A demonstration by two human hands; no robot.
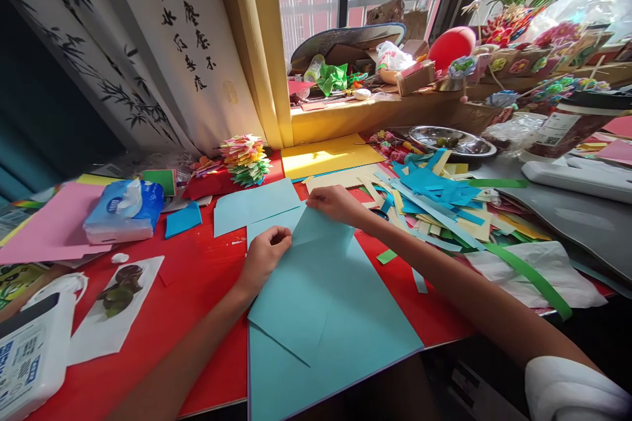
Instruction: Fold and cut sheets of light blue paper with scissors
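Note:
A large light-blue paper sheet (336, 316) lies on the red table (187, 276), one corner folded over into a triangular flap. My left hand (266, 253) pinches the left edge of the flap with its fingers curled shut. My right hand (333, 202) presses down on the flap's top corner, fingers bent onto the paper. A second light-blue sheet (254, 205) lies just beyond both hands.
A tissue pack (123, 210) and pink paper (54, 223) lie at the left, a white container (32, 355) at the near left. Blue and green paper scraps (439, 194) pile up at the right, beside a metal bowl (451, 141). The window sill holds cluttered craft items.

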